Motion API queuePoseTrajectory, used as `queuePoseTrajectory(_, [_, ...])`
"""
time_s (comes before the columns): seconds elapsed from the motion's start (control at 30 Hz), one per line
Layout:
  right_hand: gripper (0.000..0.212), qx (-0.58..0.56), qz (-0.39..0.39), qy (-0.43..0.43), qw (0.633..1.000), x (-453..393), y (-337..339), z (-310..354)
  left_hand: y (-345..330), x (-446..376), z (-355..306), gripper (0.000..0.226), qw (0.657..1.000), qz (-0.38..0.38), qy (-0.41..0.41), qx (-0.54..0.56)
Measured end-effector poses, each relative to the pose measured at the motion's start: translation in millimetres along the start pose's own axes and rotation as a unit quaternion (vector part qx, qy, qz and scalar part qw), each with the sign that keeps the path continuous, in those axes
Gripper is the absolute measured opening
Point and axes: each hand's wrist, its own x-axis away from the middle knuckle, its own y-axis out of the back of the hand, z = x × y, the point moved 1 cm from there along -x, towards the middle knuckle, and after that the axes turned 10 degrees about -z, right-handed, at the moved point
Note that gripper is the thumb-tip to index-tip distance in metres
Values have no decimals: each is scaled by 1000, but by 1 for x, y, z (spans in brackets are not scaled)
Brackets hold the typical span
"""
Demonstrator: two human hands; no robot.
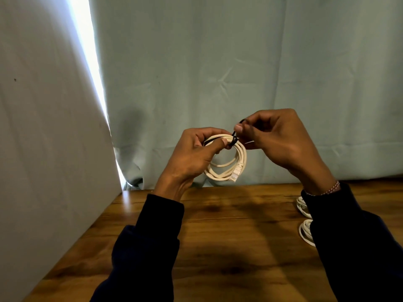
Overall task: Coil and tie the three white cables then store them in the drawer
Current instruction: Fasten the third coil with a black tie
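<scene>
A coiled white cable (238, 159) with a clear plug at its lower end hangs in the air above the far edge of the wooden table (229, 247). My left hand (196, 155) grips the top of the coil, thumb pressed on the strands. My right hand (277, 138) pinches a thin black tie (235, 138) that wraps the coil's top. Two other coiled white cables lie on the table at the right, one farther (302, 205) and one nearer (305, 233), both partly hidden by my right sleeve. No drawer is in view.
A pale green curtain (239, 62) hangs behind the table. A white panel (43, 149) stands along the table's left side, with a bright gap between it and the curtain.
</scene>
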Motion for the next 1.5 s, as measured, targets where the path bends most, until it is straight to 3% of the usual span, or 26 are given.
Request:
queuePoseTrajectory(0.27, [9,153,-67,170,971,1,-14,-9,-5,3,-2,20,996,10,-42,-74])
queuePoseTrajectory(0.57, [5,168,-151,137,964,3,-19,-15,-3,3,-5,19,992,18,-25,-119])
queuePoseTrajectory(0.9, [3,113,-49,159,980,1,-12,-2,-4,2,-7,19,982,-40,-60,-172])
queuePoseTrajectory(1.17, [8,178,44,274,944,5,-18,-5,0,1,-4,17,986,-95,-48,-125])
queuePoseTrajectory(1.33, [8,170,55,267,947,5,-15,-5,0,-2,-3,27,987,-80,-62,-126])
queuePoseTrajectory(1.5, [5,133,64,248,957,5,-14,-5,-1,-3,-3,19,989,-82,-46,-111])
